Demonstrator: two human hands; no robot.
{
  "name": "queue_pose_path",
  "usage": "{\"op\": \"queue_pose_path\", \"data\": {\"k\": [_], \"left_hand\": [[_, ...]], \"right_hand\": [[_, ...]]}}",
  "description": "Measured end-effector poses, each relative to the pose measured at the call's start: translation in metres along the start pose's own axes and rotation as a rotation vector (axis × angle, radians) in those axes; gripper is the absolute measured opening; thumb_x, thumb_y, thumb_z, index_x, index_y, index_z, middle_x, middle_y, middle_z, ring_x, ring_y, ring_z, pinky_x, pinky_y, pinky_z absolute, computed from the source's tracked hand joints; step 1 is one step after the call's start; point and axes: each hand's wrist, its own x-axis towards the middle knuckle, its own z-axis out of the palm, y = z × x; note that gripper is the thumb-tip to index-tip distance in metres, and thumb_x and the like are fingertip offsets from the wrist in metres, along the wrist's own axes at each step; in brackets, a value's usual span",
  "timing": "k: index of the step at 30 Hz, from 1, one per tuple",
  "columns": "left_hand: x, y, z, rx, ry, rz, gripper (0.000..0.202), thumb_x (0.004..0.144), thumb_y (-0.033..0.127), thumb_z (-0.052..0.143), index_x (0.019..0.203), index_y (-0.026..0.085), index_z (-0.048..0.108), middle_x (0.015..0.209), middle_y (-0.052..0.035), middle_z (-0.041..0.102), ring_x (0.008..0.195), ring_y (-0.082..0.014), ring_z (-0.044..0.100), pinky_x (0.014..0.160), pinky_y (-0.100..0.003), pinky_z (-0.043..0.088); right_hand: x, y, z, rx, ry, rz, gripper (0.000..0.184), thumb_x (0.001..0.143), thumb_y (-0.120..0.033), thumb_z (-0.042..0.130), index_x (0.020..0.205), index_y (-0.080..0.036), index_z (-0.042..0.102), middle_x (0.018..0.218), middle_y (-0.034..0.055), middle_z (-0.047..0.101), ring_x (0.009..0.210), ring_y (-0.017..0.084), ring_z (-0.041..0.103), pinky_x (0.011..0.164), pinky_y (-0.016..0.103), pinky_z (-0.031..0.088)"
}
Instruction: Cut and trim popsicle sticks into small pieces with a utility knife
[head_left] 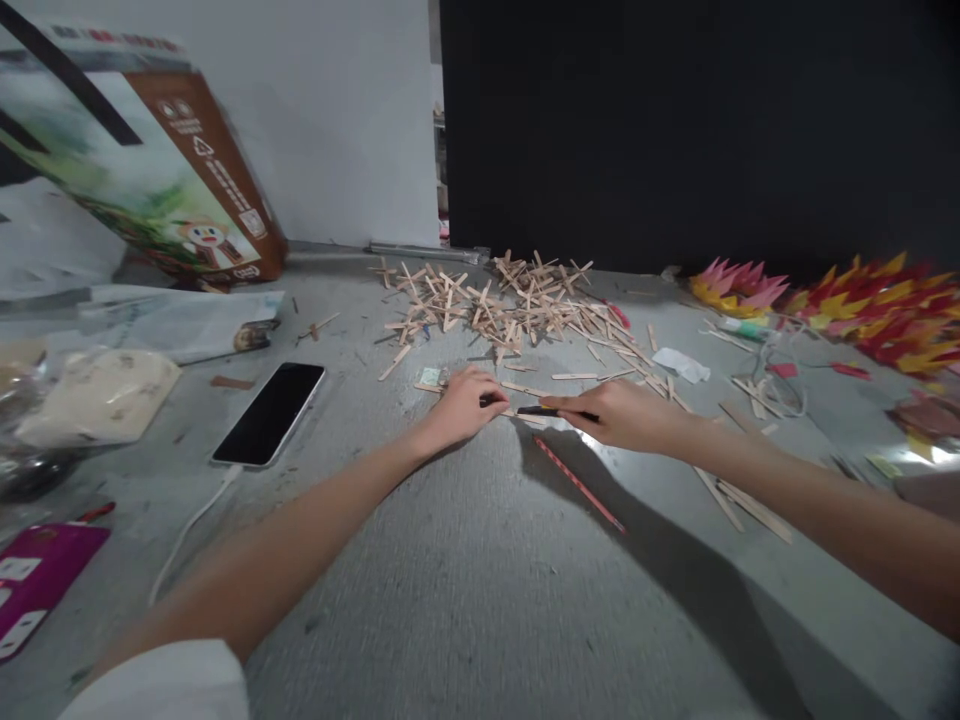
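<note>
My right hand (619, 418) grips a slim dark craft knife (536, 410), its tip pointing left, low over the table. At its tip lies a flat wooden craft stick (525, 417). From the left, my left hand (466, 402) has its fingers bent together on the near end of that stick, partly hiding it. Other loose craft sticks (574, 377) lie just beyond both hands. Closer to me, a red patterned pencil (577, 482) rests slantwise on the table. Behind the hands spreads a heap of crossed craft sticks (510, 300).
A phone (270, 415) with a white cable lies left, near a printed carton (172, 170) and plastic-wrapped packages (101, 395). A magenta case (49, 580) sits at the left edge. Red and yellow paper pieces (877, 310) stand far right. More sticks (754, 510) lie by my right forearm.
</note>
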Motion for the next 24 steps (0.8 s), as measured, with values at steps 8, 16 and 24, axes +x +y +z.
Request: {"op": "queue_pose_path", "data": {"k": [8, 16, 24], "left_hand": [[0.001, -0.002, -0.001, -0.048, -0.046, -0.03, 0.011, 0.093, 0.027, 0.076, 0.084, 0.022, 0.081, 0.091, -0.0073, 0.078, 0.105, -0.0279, 0.063, 0.099, -0.044, 0.046], [0.001, 0.0, -0.001, -0.029, -0.017, -0.04, 0.011, 0.092, 0.025, 0.075, 0.084, 0.023, 0.082, 0.088, -0.006, 0.08, 0.1, -0.0273, 0.065, 0.103, -0.047, 0.045], [0.0, -0.005, 0.0, -0.034, -0.044, -0.035, 0.017, 0.095, 0.031, 0.072, 0.084, 0.024, 0.082, 0.09, -0.0066, 0.08, 0.1, -0.0285, 0.064, 0.105, -0.05, 0.042]], "right_hand": [[0.002, 0.0, 0.002, -0.001, -0.003, -0.01, 0.044, 0.107, -0.031, 0.048, 0.147, -0.029, 0.067, 0.082, 0.0058, 0.083, 0.056, 0.014, 0.065, 0.06, 0.024, 0.037], [0.003, 0.004, 0.001, -0.03, -0.033, -0.036, 0.044, 0.107, -0.029, 0.048, 0.147, -0.029, 0.066, 0.077, 0.0045, 0.08, 0.054, 0.013, 0.061, 0.06, 0.024, 0.034], [0.022, -0.013, -0.026, -0.242, -0.186, -0.083, 0.046, 0.107, -0.027, 0.043, 0.145, -0.026, 0.068, 0.071, 0.0071, 0.074, 0.051, 0.015, 0.051, 0.057, 0.03, 0.02]]}}
